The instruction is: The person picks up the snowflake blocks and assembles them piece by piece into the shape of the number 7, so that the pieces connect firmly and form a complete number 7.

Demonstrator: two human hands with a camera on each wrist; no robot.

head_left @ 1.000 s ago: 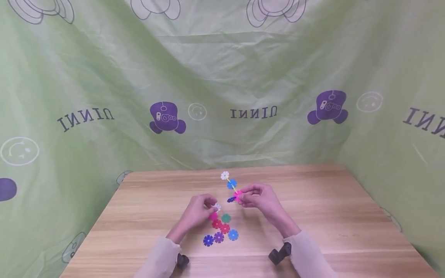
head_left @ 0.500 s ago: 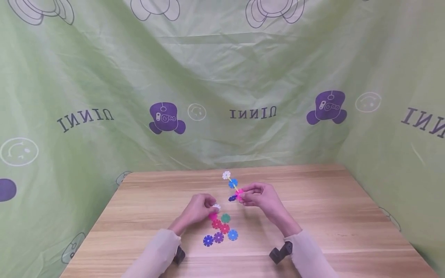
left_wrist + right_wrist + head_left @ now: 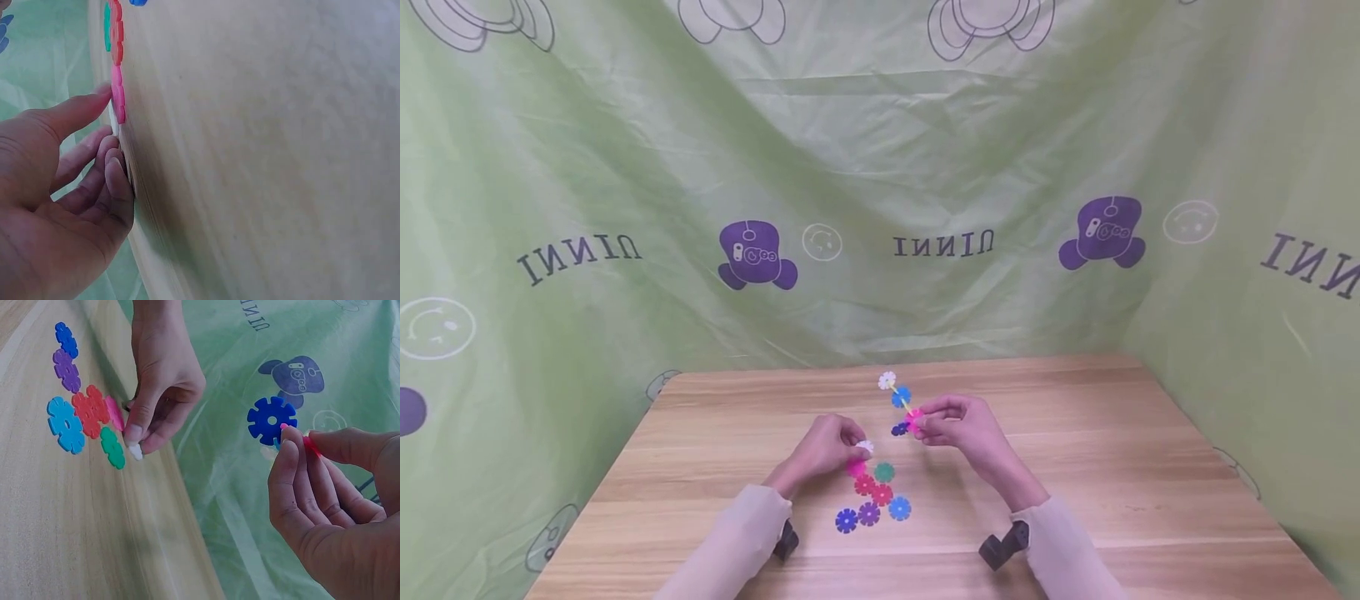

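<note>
In the head view my right hand (image 3: 964, 427) pinches a pink notched snowflake disc (image 3: 913, 419) and holds it above the table. Joined to it is a chain: a dark blue disc (image 3: 272, 420), a yellow one seen edge-on, a blue disc (image 3: 901, 397) and a white disc (image 3: 887, 380) at the far end. Low at the tabletop, my left hand (image 3: 822, 450) pinches a loose white snowflake disc (image 3: 135, 450) between thumb and fingers. A flat pink disc (image 3: 118, 94) lies right beside that thumb, partly covered by it in the head view.
Close to my left hand, more loose discs lie flat on the wooden table (image 3: 1097, 483): green (image 3: 884, 472), two red (image 3: 882, 495), light blue (image 3: 899, 508), purple (image 3: 869, 513) and dark blue (image 3: 846, 521). A green printed cloth (image 3: 865, 167) hangs behind and at both sides.
Both hands keep their grips and almost their places. My left forearm has swung slightly outward to the left, and the head view has shifted a little.
</note>
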